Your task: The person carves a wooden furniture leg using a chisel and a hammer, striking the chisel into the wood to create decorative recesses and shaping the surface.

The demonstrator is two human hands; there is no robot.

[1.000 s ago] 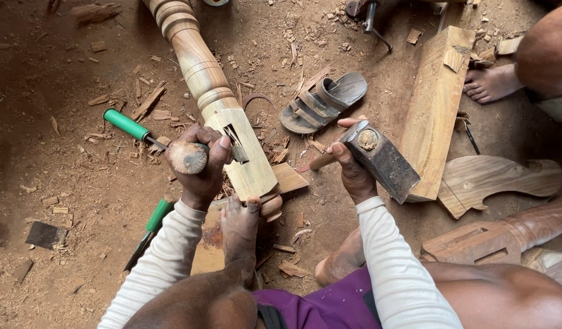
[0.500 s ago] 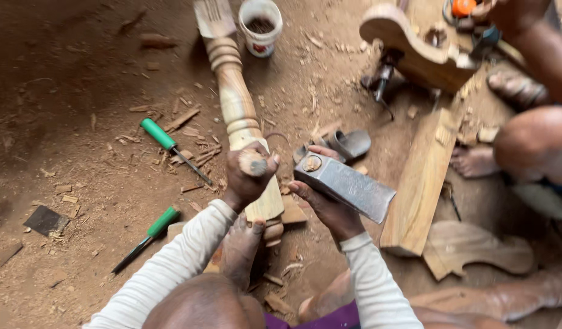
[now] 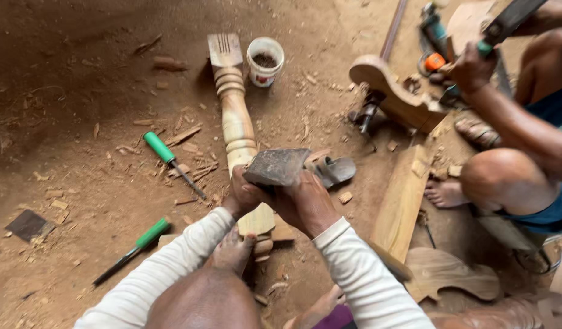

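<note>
Pale turned wooden leg [image 3: 237, 125] lies on the dirt floor [image 3: 80, 91], a foot [image 3: 235, 250] pinning its near end. Left hand [image 3: 244, 195] is clenched low on it; right hand [image 3: 308, 204] grips a metal hammer head [image 3: 276, 166] above. Open floor left, past two green-handled chisels [image 3: 171, 159].

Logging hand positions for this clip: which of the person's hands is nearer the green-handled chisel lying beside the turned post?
Left. The left hand grips at the turned post, just right of the green-handled chisel. The right hand holds the hammer farther right.
</note>
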